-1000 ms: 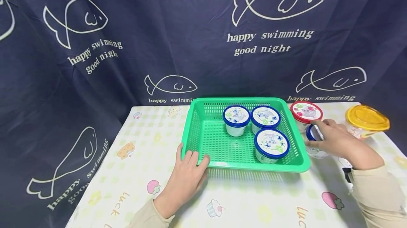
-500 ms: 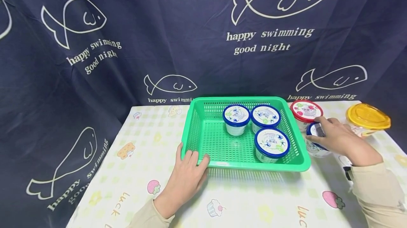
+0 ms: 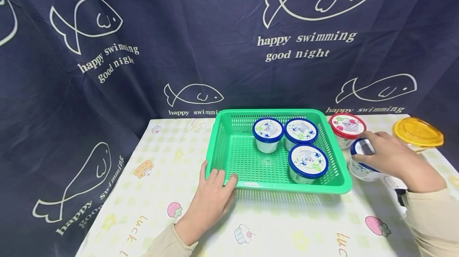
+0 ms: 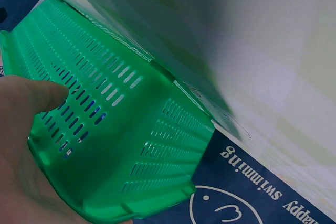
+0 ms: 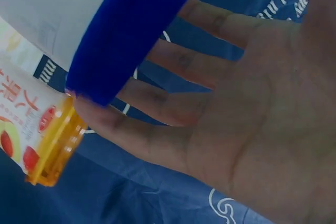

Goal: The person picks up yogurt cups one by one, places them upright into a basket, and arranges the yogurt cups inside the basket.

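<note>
A green plastic basket holds three blue-lidded tubs, one at the back left, one at the back right and one at the front right. My left hand grips the basket's front-left rim, fingers hooked over it. In the left wrist view the thumb presses the slotted outer wall. Right of the basket, my right hand holds another blue-lidded tub from above by its lid. The right wrist view shows the fingers spread around that blue lid.
A red-lidded tub stands just behind the held one, close to the basket's right wall. A container with a yellow-orange lid is at the far right. Behind the patterned tablecloth hangs a dark blue fish-print curtain.
My right hand has shifted slightly to the right, and the blue-lidded tub under it has moved a little that way too. The left hand and the basket have stayed in place.
</note>
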### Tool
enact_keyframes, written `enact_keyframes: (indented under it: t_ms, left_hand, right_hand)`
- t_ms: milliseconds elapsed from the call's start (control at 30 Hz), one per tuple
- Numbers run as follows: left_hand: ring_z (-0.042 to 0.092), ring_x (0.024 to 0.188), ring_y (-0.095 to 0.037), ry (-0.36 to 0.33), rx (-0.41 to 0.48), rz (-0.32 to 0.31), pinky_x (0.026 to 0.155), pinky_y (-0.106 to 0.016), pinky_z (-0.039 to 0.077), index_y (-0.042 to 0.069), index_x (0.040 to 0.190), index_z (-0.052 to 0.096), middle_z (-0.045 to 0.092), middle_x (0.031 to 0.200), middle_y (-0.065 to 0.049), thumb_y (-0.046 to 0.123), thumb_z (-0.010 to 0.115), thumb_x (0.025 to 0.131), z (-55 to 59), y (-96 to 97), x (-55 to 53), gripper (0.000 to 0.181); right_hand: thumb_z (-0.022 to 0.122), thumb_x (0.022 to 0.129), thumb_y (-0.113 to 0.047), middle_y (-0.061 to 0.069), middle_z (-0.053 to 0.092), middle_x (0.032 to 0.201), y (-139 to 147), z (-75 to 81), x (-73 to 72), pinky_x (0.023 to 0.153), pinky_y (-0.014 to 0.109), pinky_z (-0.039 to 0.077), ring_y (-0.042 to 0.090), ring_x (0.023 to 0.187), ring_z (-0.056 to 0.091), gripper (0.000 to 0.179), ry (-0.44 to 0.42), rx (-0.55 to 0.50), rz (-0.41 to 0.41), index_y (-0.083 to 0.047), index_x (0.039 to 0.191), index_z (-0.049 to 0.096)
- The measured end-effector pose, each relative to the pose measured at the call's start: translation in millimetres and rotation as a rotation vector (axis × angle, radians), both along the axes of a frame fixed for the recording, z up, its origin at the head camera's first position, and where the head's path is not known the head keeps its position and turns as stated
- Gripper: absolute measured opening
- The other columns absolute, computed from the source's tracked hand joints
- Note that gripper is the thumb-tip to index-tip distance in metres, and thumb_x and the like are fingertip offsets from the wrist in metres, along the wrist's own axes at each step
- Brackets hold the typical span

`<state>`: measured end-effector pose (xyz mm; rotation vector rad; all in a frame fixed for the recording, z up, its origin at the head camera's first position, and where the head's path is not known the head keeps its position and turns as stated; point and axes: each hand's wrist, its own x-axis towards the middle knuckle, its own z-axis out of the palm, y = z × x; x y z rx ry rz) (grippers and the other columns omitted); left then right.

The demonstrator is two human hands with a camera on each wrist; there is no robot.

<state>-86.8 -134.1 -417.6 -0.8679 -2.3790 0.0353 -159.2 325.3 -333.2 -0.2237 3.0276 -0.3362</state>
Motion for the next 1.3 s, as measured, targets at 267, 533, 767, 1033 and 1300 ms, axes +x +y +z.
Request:
enact_keyframes:
  t_ms: [267,533,767,1033,1300]
  left_hand:
    - [0.053,0.087,-0.030,0.000,-0.005,0.006,0.106,-0.071,0.029,0.014,0.116,0.058,0.054,0.089,-0.008,0.028,0.072,0.083,1.0,0.3,0.4,0.039]
    - [0.053,0.088,-0.031,0.006,0.001,0.000,0.108,-0.071,0.026,0.013,0.116,0.059,0.054,0.090,-0.008,0.027,0.070,0.083,0.9,0.8,0.9,0.037]
    - [0.053,0.088,-0.030,0.002,0.006,0.002,0.109,-0.071,0.025,0.013,0.116,0.059,0.054,0.090,-0.008,0.027,0.073,0.083,0.5,1.4,0.1,0.038]
    - [0.054,0.090,-0.031,-0.006,-0.011,0.006,0.108,-0.071,0.026,0.014,0.115,0.058,0.055,0.092,-0.009,0.028,0.074,0.082,1.3,-0.4,-1.8,0.039]
    - [0.054,0.089,-0.031,-0.005,0.000,-0.001,0.107,-0.072,0.027,0.013,0.116,0.059,0.056,0.092,-0.010,0.028,0.072,0.083,0.2,-0.3,0.6,0.039]
  right_hand:
    - [0.078,0.079,-0.038,0.045,0.045,0.123,-4.0,11.9,9.2,0.083,0.078,0.039,0.065,0.102,0.045,0.083,0.087,0.042,-0.019,0.014,0.134,0.044]
    - [0.079,0.080,-0.034,0.042,0.046,0.124,-8.5,21.4,18.7,0.084,0.078,0.036,0.065,0.102,0.044,0.076,0.224,0.039,-0.023,0.010,0.133,0.048]
    - [0.078,0.081,-0.033,0.038,0.047,0.127,-12.3,25.8,20.8,0.087,0.076,0.034,0.062,0.105,0.042,0.071,0.335,-0.025,-0.006,0.007,0.132,0.049]
    - [0.078,0.080,-0.033,0.036,0.047,0.132,-21.9,28.4,18.9,0.094,0.075,0.032,0.060,0.113,0.041,0.070,0.427,-0.055,0.019,0.009,0.130,0.051]
    - [0.078,0.079,-0.033,0.035,0.045,0.135,-32.7,35.9,18.9,0.094,0.077,0.031,0.060,0.118,0.038,0.070,0.431,-0.040,0.027,0.008,0.130,0.053]
